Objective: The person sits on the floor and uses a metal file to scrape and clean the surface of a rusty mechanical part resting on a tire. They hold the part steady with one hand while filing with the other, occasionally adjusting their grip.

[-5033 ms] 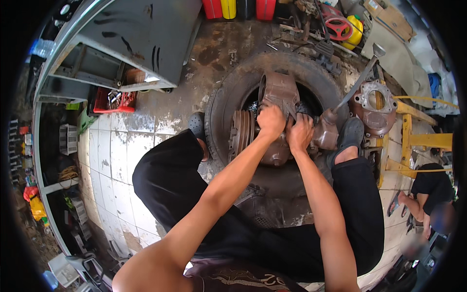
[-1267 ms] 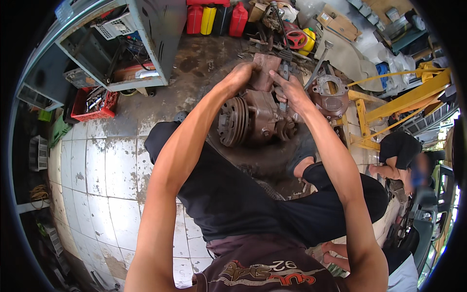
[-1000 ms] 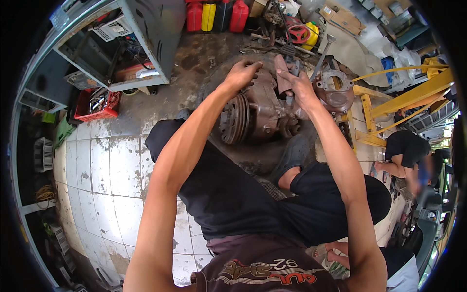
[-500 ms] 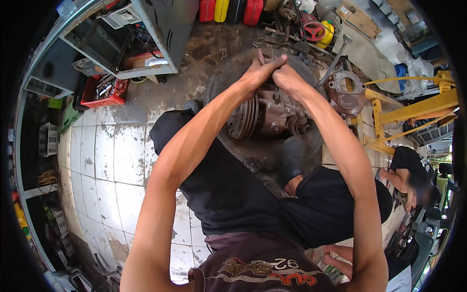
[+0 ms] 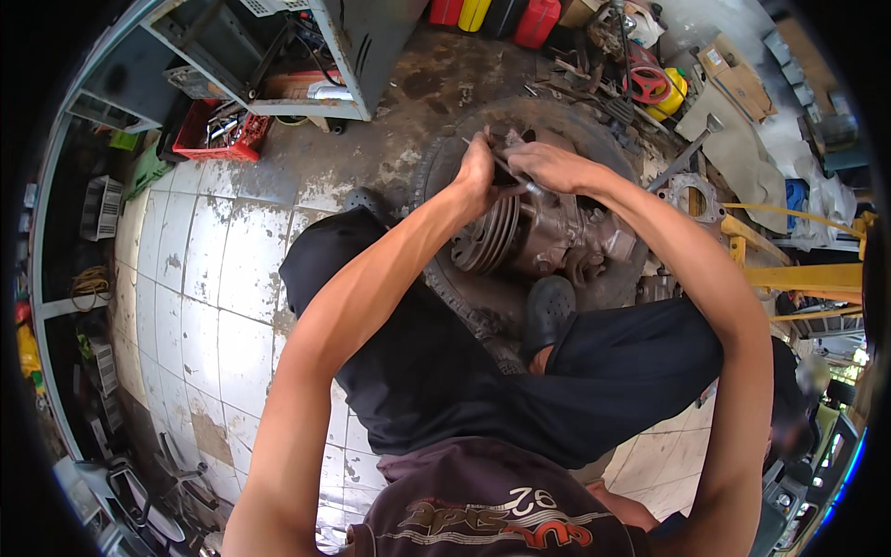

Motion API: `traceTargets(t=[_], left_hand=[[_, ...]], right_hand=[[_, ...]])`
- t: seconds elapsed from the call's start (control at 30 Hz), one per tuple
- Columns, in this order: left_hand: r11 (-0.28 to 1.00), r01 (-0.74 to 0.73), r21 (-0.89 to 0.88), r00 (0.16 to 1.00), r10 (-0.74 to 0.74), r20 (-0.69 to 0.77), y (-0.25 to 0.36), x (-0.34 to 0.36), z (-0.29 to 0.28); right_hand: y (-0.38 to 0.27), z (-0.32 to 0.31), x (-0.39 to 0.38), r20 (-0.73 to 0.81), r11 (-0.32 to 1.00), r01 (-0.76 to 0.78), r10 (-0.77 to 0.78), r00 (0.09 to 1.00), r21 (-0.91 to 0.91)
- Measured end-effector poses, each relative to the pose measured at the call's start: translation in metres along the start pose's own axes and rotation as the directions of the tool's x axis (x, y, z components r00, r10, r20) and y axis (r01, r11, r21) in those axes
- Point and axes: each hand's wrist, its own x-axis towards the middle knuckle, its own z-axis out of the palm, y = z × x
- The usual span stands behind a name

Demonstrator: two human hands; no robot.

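Note:
A greasy brown engine-like machine part [image 5: 566, 232] with a grooved pulley [image 5: 487, 239] lies on a large tyre [image 5: 429, 181] in front of me. Over its far side, my left hand [image 5: 478, 171] is bent inward with its fingers closed. Beside it, my right hand [image 5: 549, 169] has curled fingers, nearly touching the left. A shiny metal piece shows just under the right hand, but its kind is unclear. What either hand grips is hidden by the fingers and the dark parts behind. My dark clog [image 5: 551, 311] rests against the near side of the tyre.
At the left stand a grey metal cabinet [image 5: 357, 56] and a red crate of tools [image 5: 223, 139]. A round metal housing [image 5: 694, 197] and a yellow frame [image 5: 798, 278] are at the right. Jerrycans [image 5: 536, 23] line the back. Another person crouches at the right edge, partly behind my arm.
The view has shifted, so the machine part sits further right. My hands have come apart slightly and lower over it; the left's outstretched fingers have folded in. The right hand has turned more sideways.

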Motion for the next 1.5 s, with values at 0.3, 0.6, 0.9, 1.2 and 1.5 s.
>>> traceTargets(t=[0.3, 0.6, 0.9, 1.2, 1.5], left_hand=[[1.0, 0.0, 0.018, 0.999, 0.001, -0.043, 0.009, 0.017, -0.012], [0.787, 0.061, 0.614, 0.998, -0.036, -0.053, -0.024, 0.043, -0.051], [0.156, -0.112, 0.981, 0.958, 0.28, 0.064, -0.01, 0.011, -0.05], [-0.607, -0.257, 0.752, 0.952, -0.026, 0.304, -0.032, -0.002, -0.041], [-0.661, -0.398, 0.636, 0.89, -0.108, 0.443, -0.044, 0.002, -0.038]], right_hand=[[0.035, 0.009, 0.021, -0.093, 0.691, 0.223, -0.388, 0.917, -0.688], [0.084, 0.022, -0.002, -0.127, 0.887, 0.192, -0.267, 0.955, -0.42], [0.156, 0.039, -0.013, -0.049, 0.702, 0.144, -0.247, 0.968, -0.698], [0.16, 0.055, -0.003, -0.035, 0.629, 0.131, -0.245, 0.969, -0.766], [0.174, 0.055, 0.007, 0.094, 0.633, 0.216, -0.221, 0.971, -0.744]])
